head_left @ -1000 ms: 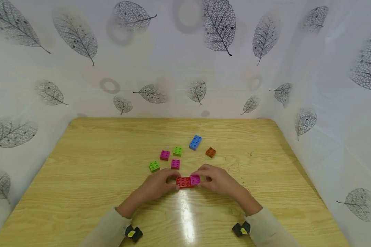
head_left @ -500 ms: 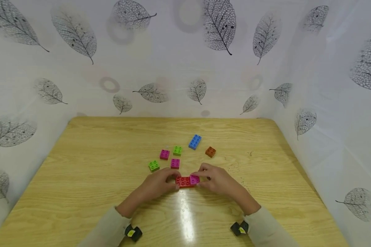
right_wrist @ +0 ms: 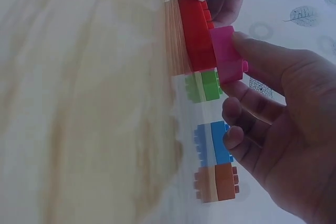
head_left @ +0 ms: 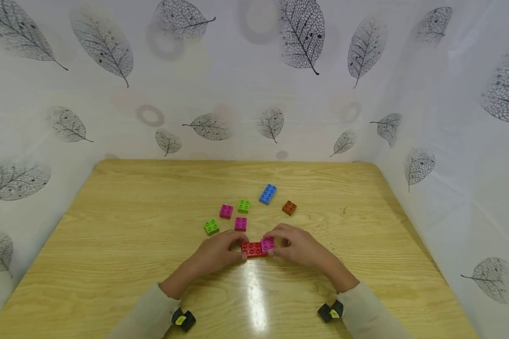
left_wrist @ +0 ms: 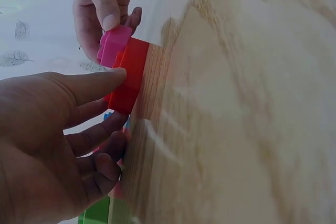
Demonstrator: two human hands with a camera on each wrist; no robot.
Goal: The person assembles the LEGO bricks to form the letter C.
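A long red toy brick (head_left: 251, 249) lies on the wooden table, its left end gripped between the thumb and fingers of my left hand (head_left: 217, 251). On top of its right end sits a small pink brick (head_left: 267, 244), pinched by the thumb and fingers of my right hand (head_left: 298, 246). In the right wrist view the pink brick (right_wrist: 227, 53) stands slightly tilted on the red brick (right_wrist: 197, 34), overhanging its end a little. The left wrist view shows my left thumb against the side of the red brick (left_wrist: 129, 77).
Beyond the hands lie two magenta bricks (head_left: 226, 211), two green bricks (head_left: 211, 227), a long blue brick (head_left: 267, 194) and a brown brick (head_left: 289, 207). A leaf-patterned white cloth (head_left: 237, 84) hangs around the back and sides of the table (head_left: 131, 202).
The pink brick has tilted slightly in my right hand, whose fingers have shifted a little. My left hand and the red brick stay in place.
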